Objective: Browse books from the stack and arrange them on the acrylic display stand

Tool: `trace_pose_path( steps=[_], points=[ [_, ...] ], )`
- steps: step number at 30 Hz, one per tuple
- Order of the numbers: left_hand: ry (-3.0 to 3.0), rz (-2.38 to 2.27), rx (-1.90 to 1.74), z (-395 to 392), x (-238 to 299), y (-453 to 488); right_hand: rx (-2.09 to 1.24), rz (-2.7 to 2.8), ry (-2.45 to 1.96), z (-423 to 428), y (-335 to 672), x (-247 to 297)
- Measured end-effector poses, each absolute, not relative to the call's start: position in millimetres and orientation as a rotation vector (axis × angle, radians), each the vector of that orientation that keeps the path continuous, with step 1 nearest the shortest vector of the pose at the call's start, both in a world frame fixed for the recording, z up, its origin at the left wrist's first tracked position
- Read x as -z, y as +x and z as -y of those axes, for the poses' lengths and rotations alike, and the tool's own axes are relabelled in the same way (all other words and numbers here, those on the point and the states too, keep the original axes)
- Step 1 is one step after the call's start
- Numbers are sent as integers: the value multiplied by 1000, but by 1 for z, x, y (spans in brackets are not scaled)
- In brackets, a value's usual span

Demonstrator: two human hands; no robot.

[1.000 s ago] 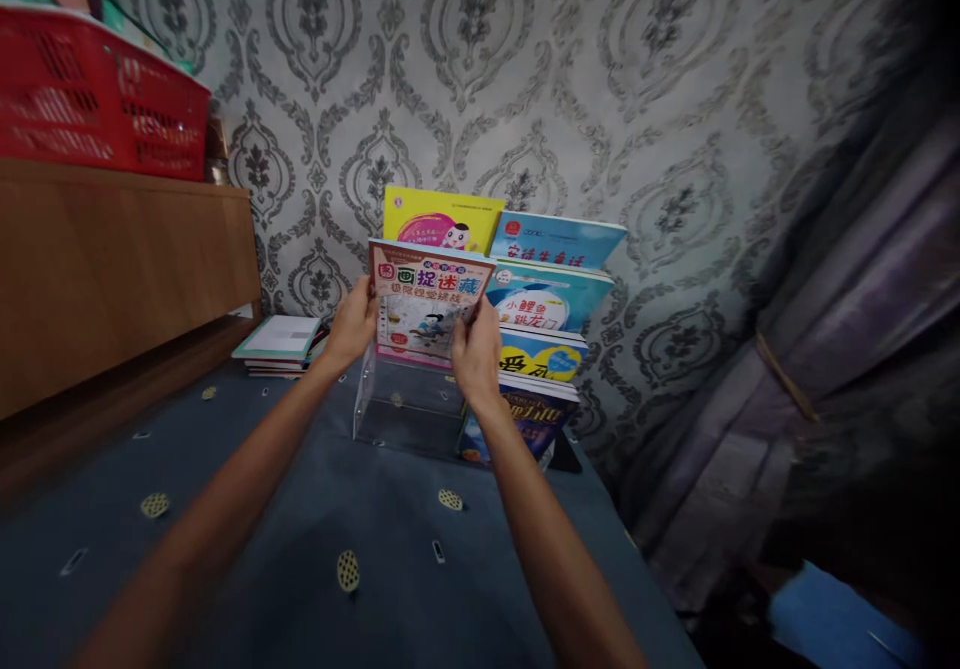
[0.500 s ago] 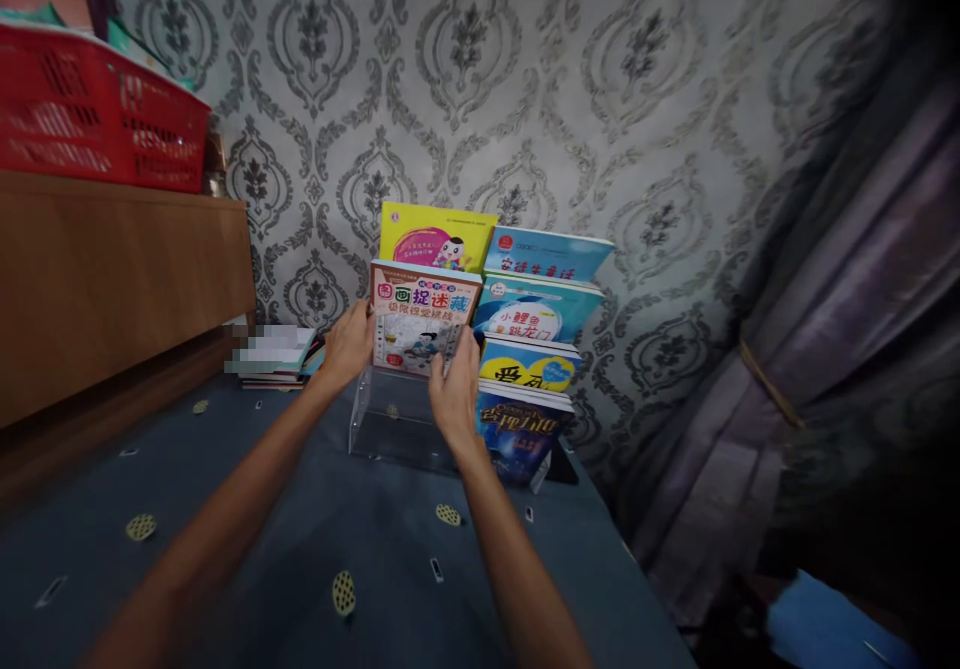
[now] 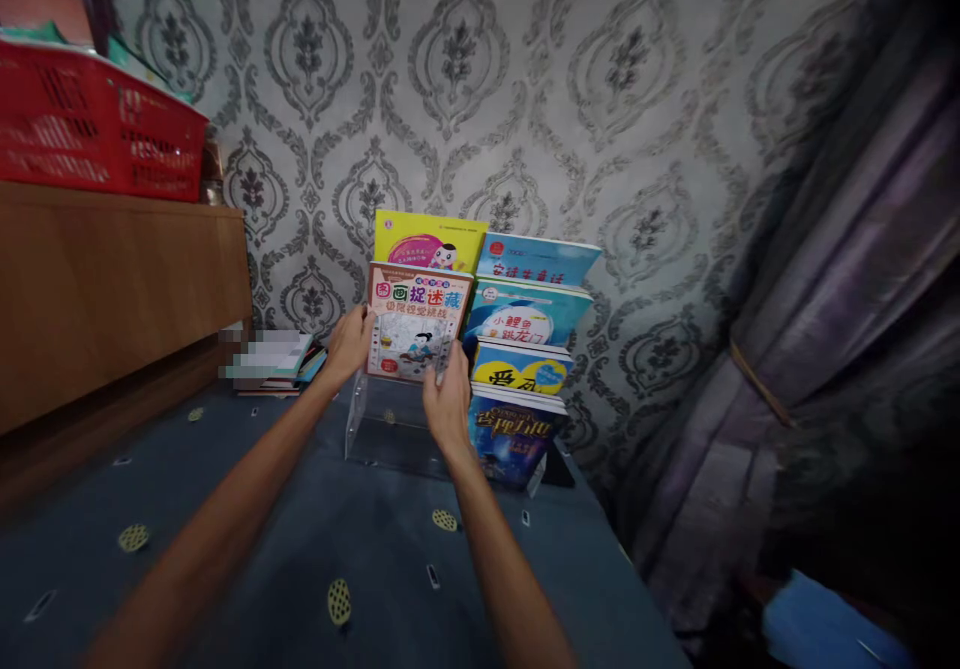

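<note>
Both my hands hold a picture book [image 3: 416, 319] with a pink and white cover upright over a clear acrylic tiered rack [image 3: 379, 429]. My left hand [image 3: 346, 344] grips its left edge and my right hand [image 3: 446, 399] grips its lower right corner. The book stands in the rack's left column, in front of a yellow book [image 3: 429, 239]. The right column holds several blue and yellow books [image 3: 525, 349] stepped one above another.
The rack stands on a dark blue patterned cloth [image 3: 300, 529] against a grey damask wall. A low stack of books [image 3: 270, 359] lies at the left beside a wooden cabinet [image 3: 112, 289] topped by a red basket [image 3: 90, 134]. A dark curtain [image 3: 825, 329] hangs on the right.
The picture book has come down a little in the rack's left column with both hands still on it. My right hand has slid lower along its right edge.
</note>
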State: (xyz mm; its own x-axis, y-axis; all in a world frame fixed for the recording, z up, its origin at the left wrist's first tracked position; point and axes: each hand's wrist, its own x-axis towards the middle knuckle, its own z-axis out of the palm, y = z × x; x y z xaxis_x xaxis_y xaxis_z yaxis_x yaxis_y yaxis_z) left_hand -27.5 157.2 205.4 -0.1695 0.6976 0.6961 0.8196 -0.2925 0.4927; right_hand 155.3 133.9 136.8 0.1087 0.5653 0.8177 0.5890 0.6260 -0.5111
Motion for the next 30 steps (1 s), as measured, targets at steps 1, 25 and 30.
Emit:
trace_pose_path(
  steps=[1, 25, 30],
  points=[
    [-1928, 1819, 1451, -158, -207, -27, 27, 1558, -1009, -133, 156, -137],
    [-1832, 1838, 1401, -170, -209, -27, 18, 1636, -963, -140, 156, -135],
    [-1836, 1805, 1442, -168, -207, -26, 13, 1638, -952, -143, 156, -133]
  ],
)
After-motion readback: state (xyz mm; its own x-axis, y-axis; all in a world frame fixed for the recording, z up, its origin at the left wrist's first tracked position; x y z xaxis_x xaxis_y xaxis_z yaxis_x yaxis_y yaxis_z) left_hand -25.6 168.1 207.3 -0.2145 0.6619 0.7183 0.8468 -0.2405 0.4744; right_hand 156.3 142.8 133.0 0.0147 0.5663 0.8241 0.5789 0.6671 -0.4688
